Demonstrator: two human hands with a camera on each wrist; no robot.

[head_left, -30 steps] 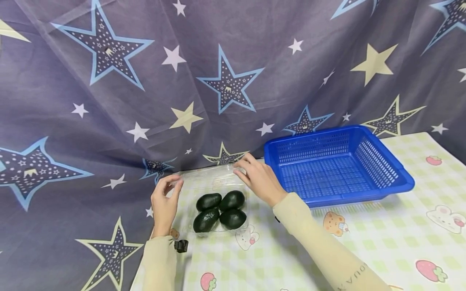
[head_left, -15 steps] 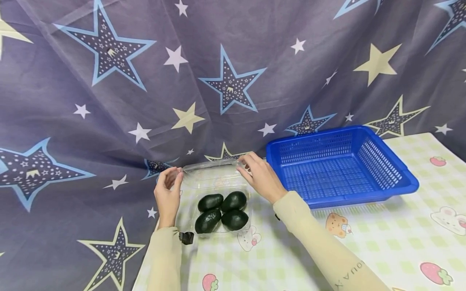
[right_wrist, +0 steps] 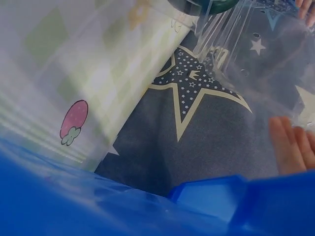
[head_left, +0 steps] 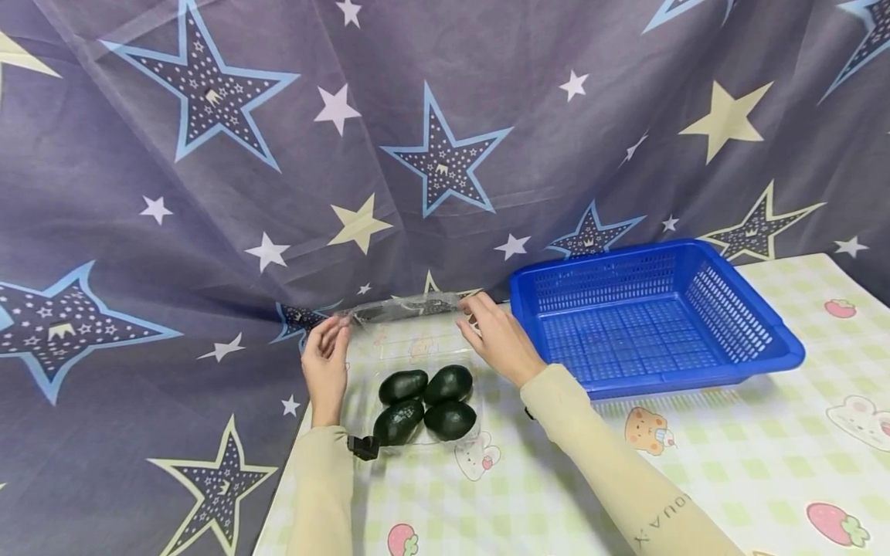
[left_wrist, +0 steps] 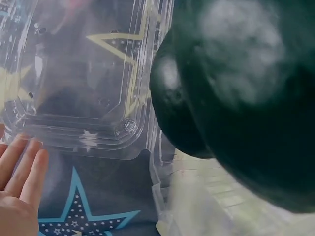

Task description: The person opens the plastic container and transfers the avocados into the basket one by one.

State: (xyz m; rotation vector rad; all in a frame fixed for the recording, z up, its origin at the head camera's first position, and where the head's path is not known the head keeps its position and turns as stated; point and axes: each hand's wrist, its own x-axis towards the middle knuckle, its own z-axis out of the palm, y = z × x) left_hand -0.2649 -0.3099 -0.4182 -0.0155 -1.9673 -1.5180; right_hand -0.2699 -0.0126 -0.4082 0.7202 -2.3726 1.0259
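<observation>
A clear plastic clamshell box point(head_left: 426, 446) lies open near the table's left edge, and several dark green avocados point(head_left: 450, 421) sit in its base. Its see-through lid point(left_wrist: 83, 73) stands tilted up at the back of the box. My left hand point(head_left: 325, 371) pinches the lid's left corner between thumb and fingers. At the opposite corner, my right hand point(head_left: 502, 340) holds the lid in the same way. The avocados lie below and between both hands, touching neither. In the right wrist view, the lid's edge overlaps the starry cloth, with my right fingertips point(right_wrist: 285, 142) close by it.
A blue plastic basket point(head_left: 653, 382) with perforated walls stands right of the box, close by my right forearm. Behind the table hangs a dark curtain point(head_left: 278, 193) with stars. A green-checked tablecloth point(head_left: 556, 494) covers the table.
The lid has swung up from lying back behind the box to a more upright tilt. My left hand has shifted slightly right and my right hand barely moved; the avocados stayed in place.
</observation>
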